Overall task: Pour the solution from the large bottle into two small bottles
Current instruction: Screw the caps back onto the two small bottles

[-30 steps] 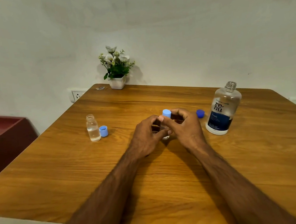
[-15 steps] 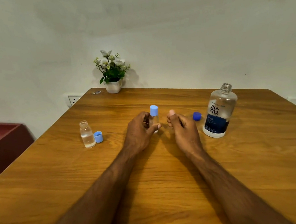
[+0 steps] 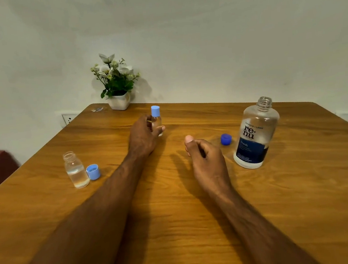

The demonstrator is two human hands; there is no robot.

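Gripping the capped small bottle point(image 3: 156, 120) in my left hand point(image 3: 142, 136), I hold it upright with the thumb across its front and the fingers wrapped behind it; its light blue cap point(image 3: 155, 110) is seated on the neck, and the bottle's base sits at or just above the wooden table point(image 3: 303, 204), which of the two I cannot tell. My right hand point(image 3: 206, 160) holds nothing: it is loosely curled, thumb raised, and sits near the middle of the table, apart from the left hand and from every bottle. The second small bottle point(image 3: 75, 170) stands upright and uncapped on the left side of the table, with clear liquid filling roughly its lower half. Its light blue cap point(image 3: 93, 171) lies on the table just beside it, on the right, with the open side facing up. The large Renu solution bottle point(image 3: 255, 133) stands upright on the right side of the table, neck open, with a dark blue label on its lower body. Its dark blue cap point(image 3: 226, 139) lies on the table just to its left, between the large bottle and my right hand. A white pot of artificial flowers point(image 3: 116, 82) stands at the far edge of the table against the wall, well apart from the working items.
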